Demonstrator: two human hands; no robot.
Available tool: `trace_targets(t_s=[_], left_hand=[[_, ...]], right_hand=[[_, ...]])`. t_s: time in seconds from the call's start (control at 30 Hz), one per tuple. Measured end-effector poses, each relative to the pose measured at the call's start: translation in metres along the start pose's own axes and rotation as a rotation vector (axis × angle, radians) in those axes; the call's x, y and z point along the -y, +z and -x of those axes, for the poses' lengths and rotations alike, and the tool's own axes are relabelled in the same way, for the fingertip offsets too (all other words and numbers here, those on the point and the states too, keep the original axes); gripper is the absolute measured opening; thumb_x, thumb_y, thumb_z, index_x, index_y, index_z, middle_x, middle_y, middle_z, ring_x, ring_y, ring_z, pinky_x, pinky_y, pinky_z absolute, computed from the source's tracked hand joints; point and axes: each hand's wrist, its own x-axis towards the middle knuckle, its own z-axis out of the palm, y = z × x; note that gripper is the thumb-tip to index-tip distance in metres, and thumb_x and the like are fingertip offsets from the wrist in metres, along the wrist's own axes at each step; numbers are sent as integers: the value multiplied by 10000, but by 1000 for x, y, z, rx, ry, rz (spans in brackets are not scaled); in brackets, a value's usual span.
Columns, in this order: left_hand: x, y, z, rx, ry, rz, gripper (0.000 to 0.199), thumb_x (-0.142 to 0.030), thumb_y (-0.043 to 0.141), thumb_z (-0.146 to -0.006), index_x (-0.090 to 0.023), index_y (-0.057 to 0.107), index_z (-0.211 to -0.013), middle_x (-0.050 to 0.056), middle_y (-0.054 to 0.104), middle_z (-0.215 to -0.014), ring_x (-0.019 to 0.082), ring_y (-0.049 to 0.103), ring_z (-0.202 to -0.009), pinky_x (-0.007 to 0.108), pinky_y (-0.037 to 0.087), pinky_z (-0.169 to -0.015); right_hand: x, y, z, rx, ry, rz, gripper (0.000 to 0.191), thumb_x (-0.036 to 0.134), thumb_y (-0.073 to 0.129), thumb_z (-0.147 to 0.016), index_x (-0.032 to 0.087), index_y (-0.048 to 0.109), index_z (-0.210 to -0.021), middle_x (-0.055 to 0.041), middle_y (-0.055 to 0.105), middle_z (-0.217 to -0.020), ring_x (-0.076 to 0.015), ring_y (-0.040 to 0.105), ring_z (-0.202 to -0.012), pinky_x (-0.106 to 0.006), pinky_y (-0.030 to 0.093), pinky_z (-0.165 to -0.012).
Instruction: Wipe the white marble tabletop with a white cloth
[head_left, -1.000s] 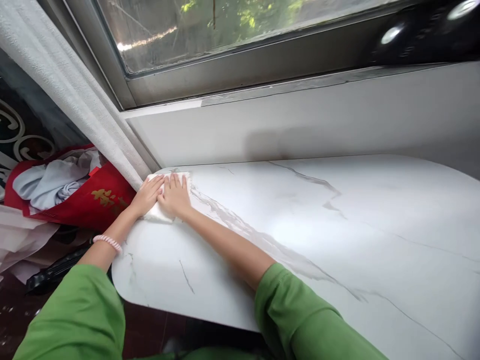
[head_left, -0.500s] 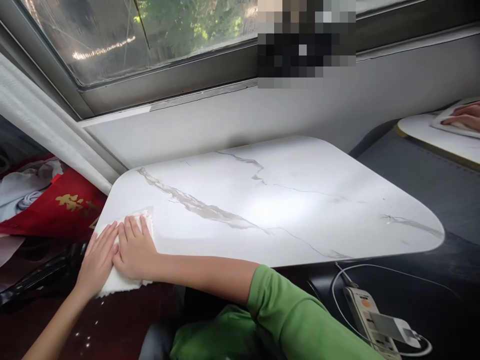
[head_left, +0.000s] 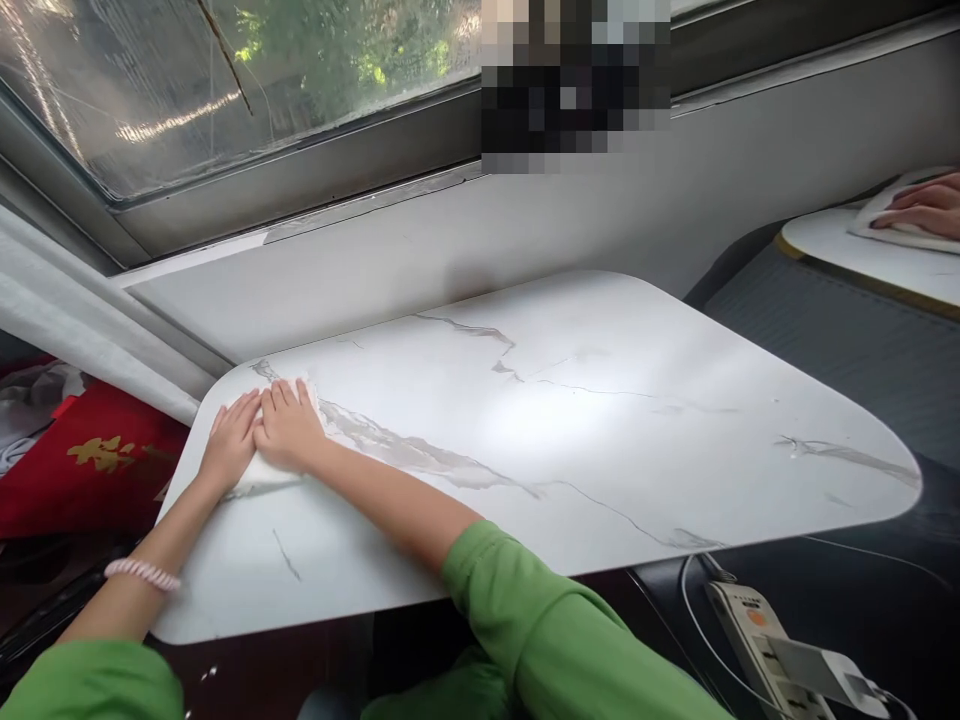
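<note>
A white cloth (head_left: 279, 474) lies on the white marbled table (head_left: 600, 450) near its far left corner. My left hand (head_left: 231, 440) rests flat on the cloth's left part, fingers stretched forward. Beside it, touching it, my right hand (head_left: 289, 425) presses flat on the cloth with its fingers extended. Neither hand grips the cloth; both lie on top, and part of the cloth is hidden beneath them. Grey veins run across the tabletop to the right of the hands.
A window (head_left: 300, 90) and wall stand behind the table. To the left are a white curtain (head_left: 97, 310) and a red bag (head_left: 97, 450). A power strip (head_left: 757, 640) with cables sits at lower right. Another person's hand (head_left: 926, 205) rests on a cloth at far right.
Both hands and the cloth have moved forward, away from the table's near left edge toward the far left corner. The view has shifted, showing the near left corner and a wristband on my left wrist.
</note>
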Motion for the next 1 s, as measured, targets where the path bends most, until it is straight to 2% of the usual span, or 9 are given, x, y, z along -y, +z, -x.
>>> trace_targets(t_s=[0.1,0.2,0.3,0.43,0.57,0.7,0.87,1.0], left_hand=[[-3,6,-48,-10,-9,15,541,-356,223,-901,-189,437,-1369,91,426,-1469,242,349,-1371,491,174,-1145],[-5,10,-82,5,22,21,536,-350,241,-889,-190,447,-1357,93,431,-1463,242,353,-1365,491,176,-1142],[-6,12,-99,15,33,21,538,-343,249,-882,-181,448,-1355,102,429,-1461,244,347,-1365,500,170,-1141],[-8,13,-101,10,17,23,524,-331,241,-895,-196,437,-1361,89,416,-1474,226,336,-1373,497,159,-1146],[-15,12,-90,8,-12,5,523,-333,231,-911,-181,437,-1367,90,401,-1485,224,327,-1382,483,154,-1153],[-33,13,-66,-4,-24,-29,509,-313,237,-924,-192,430,-1379,87,403,-1486,229,326,-1387,488,168,-1151],[-68,12,-13,-31,-48,-110,539,-276,204,-935,-106,387,-1412,143,362,-1500,282,298,-1398,543,178,-1136],[-96,7,37,-19,-53,-131,536,-271,197,-941,-108,386,-1415,142,375,-1493,295,314,-1389,566,196,-1128]], right_hand=[[-30,-2,-36,3,-1,39,582,270,329,-927,-58,349,-1407,-228,357,-1489,-282,251,-1410,-467,73,-1174],[-50,-5,-59,-27,35,50,572,258,341,-927,-60,351,-1402,-231,367,-1483,-281,254,-1406,-473,67,-1172],[-60,-7,-69,-56,53,50,554,246,344,-929,-53,365,-1394,-227,388,-1471,-277,274,-1393,-474,76,-1170],[-63,-7,-70,-53,46,57,548,253,333,-937,-46,371,-1395,-216,392,-1472,-277,268,-1395,-472,79,-1170],[-61,-10,-61,-35,38,69,550,255,317,-941,-39,367,-1403,-213,368,-1488,-271,259,-1404,-461,81,-1172],[-60,-15,-39,10,3,83,562,278,317,-942,-22,358,-1416,-198,354,-1500,-264,250,-1413,-451,88,-1173],[-53,-27,6,61,-93,100,562,296,324,-945,3,366,-1422,-179,348,-1508,-248,258,-1413,-442,107,-1176],[-37,-36,56,58,-128,124,553,295,336,-940,8,389,-1410,-182,369,-1496,-261,275,-1405,-451,129,-1172]])
